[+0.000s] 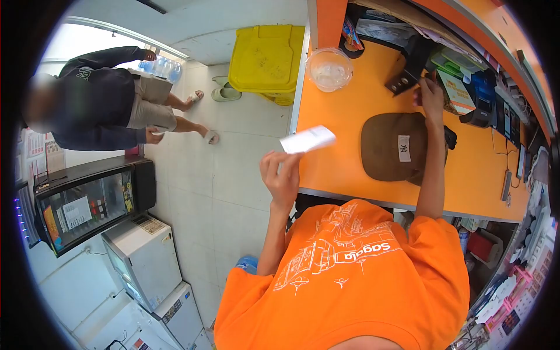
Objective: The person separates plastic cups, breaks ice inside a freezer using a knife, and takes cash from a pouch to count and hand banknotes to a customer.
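My left hand (281, 179) is closed, pinching a small white paper slip (308, 139) between thumb and fingers just off the counter's left edge. My right hand (430, 100) reaches over the orange counter (344, 169) with bent fingers beside a black box-shaped device (406, 69). Whatever those fingers grip is too small or hidden to name. Under my right forearm lies a brown cap (385, 147) with a white patch. Just right of the hand stands a card with printed text (456, 93).
A clear plastic tub (329, 70) sits at the counter's far left corner. Blue-and-black devices (483, 96) and cables line its right side. A yellow lidded bin (265, 58) stands on the floor. Left, a person in a dark top (102, 105) stands near a glass-fronted display cabinet (87, 204).
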{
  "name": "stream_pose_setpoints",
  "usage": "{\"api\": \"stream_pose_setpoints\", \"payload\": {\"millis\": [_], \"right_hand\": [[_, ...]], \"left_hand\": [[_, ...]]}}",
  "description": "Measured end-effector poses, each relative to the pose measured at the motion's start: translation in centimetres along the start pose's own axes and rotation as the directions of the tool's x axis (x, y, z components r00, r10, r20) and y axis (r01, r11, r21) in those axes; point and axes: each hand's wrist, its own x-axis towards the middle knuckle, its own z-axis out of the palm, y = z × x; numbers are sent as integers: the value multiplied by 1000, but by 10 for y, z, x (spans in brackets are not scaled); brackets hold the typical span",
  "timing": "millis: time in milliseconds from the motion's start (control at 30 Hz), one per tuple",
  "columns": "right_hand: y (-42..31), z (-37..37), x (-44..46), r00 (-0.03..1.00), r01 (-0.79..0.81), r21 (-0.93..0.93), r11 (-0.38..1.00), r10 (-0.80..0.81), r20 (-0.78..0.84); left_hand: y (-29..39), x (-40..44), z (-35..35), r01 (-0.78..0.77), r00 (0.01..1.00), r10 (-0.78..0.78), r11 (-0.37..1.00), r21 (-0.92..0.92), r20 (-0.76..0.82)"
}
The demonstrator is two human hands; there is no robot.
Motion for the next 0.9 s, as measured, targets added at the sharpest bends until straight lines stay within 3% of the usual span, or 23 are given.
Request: {"api": "stream_pose_setpoints", "payload": {"millis": [67,167,267,333,367,400,433,467,667,767,900], "right_hand": [[15,-21,-2,998,-54,87,995,55,-9],[13,-39,-17,968,144,-186,972,-178,-178],[-41,-33,-69,809,311,-324,893,-428,-403],[-62,-31,-106,907,332,-197,923,-369,-203],[-67,-33,-122,936,351,-93,932,-346,71],[-70,-34,-136,883,340,13,940,-324,340],[-72,-30,-147,771,373,160,914,-402,494],[-76,-28,-157,671,441,123,889,-418,613],[-61,-34,-176,741,7,58,998,-44,670],[-49,-48,-169,785,-110,277,954,-88,614],[-47,-63,-163,817,-3,262,965,-148,557]], "left_hand": [[20,-1,-14,-158,987,160,979,125,-6],[46,11,-20,-321,944,329,935,154,-34],[67,29,-20,-409,905,416,908,86,-91],[75,35,-17,-354,932,354,935,20,-82],[80,37,-14,-328,943,326,945,-19,-74],[84,40,-11,-329,943,327,944,-28,-59],[88,42,-7,-330,944,328,943,-36,-43],[93,44,-4,-329,944,328,943,-43,-28],[104,44,-1,-407,913,407,911,-66,-7],[106,38,-3,-466,885,465,881,-87,-34],[117,37,-4,-471,881,474,873,-123,-11]]}}
